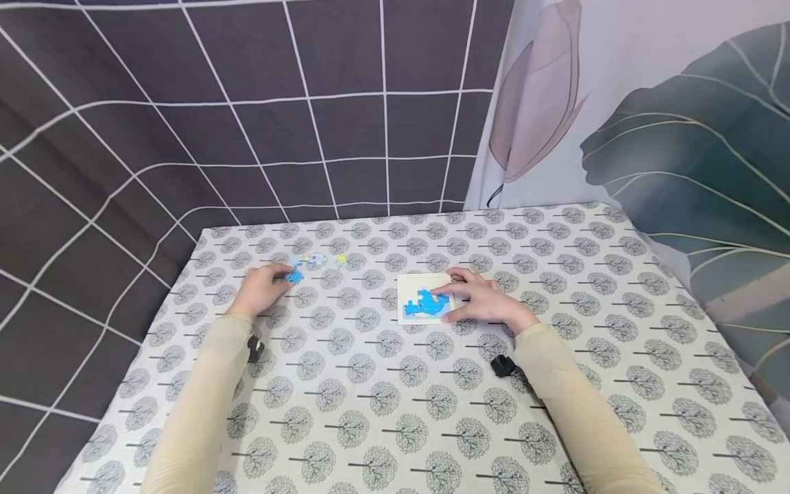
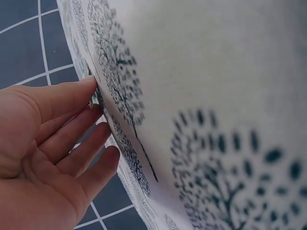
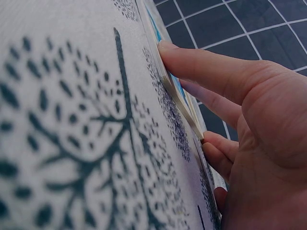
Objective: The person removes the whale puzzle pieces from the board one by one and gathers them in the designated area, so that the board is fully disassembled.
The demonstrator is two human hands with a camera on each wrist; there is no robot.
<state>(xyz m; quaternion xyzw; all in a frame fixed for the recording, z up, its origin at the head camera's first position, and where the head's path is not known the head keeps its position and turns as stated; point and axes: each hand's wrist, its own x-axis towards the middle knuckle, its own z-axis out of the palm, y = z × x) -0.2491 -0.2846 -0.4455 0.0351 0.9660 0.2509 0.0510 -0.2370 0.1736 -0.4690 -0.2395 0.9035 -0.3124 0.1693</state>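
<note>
Square cream puzzle board (image 1: 410, 285): flat on white tree-print tablecloth (image 1: 336, 369), blue jigsaw pieces (image 1: 426, 304) inside.
Left hand (image 1: 258, 289): pinches small blue knobbed piece (image 1: 295, 276), left of board.
Right hand (image 1: 483, 299): grips board's right side.

Matt fabric tablecloth (image 1: 370, 418), smooth wood-like puzzle board (image 1: 412, 283)

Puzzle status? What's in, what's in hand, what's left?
Partly done: blue pieces sit on the board, fit unclear. In hand: the left hand appears to pinch a loose blue piece; the right hand holds the board. Remaining: at least the pale piece and yellow piece, both on the tablecloth.
</note>
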